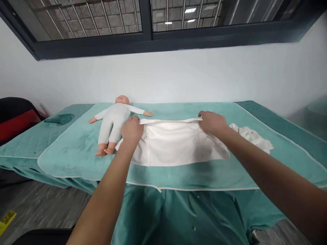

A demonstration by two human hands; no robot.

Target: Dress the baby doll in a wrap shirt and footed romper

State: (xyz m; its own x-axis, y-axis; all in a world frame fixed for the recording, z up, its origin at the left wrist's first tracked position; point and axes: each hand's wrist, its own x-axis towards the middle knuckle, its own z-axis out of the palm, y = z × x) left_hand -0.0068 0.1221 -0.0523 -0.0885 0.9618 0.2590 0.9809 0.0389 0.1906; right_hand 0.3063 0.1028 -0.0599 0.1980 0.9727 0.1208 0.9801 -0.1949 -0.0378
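Note:
A white cloth garment (173,144) is stretched out over the green bed cover, its upper edge raised between my hands. My left hand (132,131) is closed on the garment's upper left corner. At the upper right corner, my right hand (212,121) pinches the same edge. Just left of my left hand, a baby doll (113,120) in a white body lies on its back with arms spread. To the right of my right arm rests a crumpled white cloth (252,137).
The green cover (76,160) drapes over the bed's front edge. A white wall (163,78) and a dark window frame (145,42) stand behind it. At far left is a black and red item (20,119); a yellow label (7,219) is on the grey floor.

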